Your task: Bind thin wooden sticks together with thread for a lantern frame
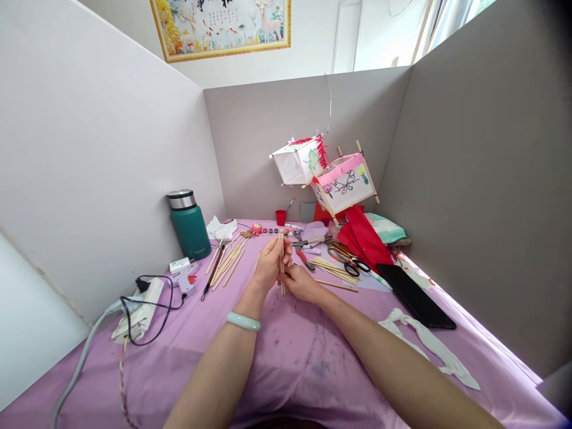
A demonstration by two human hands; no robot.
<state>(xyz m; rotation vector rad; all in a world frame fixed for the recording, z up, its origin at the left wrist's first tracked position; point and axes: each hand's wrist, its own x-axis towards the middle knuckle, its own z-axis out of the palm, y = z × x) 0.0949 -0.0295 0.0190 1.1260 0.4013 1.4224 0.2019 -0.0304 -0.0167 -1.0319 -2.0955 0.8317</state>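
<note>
1. Wooden sticks [282, 256] stand at the centre of your purple-covered table [286, 369], gathered in a slim bundle between your two hands; their exact number cannot be told.
2. Your left hand [267, 262] is closed about the upper stretch, palm on the left side, fingertips showing past the right side. There is no visible gap in the grip.
3. Your right hand [300, 282] meets the same bundle from the right, lower down, its fingertips drawn in against the wood. How firmly they press cannot be told.
4. The long axis runs nearly straight up and down the view, between your forearms and crosswise to your right hand's reach. Whether the sticks stand upright or tip away from you is unclear.
5. The short end nearest your body pokes out below your right fingertips; the far end rises just above your left thumb. Your right hand is thus the nearer to the lower end, your left to the upper.
6. That split looks like the relation to mind: one hand high, one low, on a single line, so a sideways push from either would probably skew the ends.
7. Beyond your left hand lie loose sticks [229, 266]; beyond your right, a second pile [333, 268], with a lone stick [339, 286] near your right wrist.
</note>
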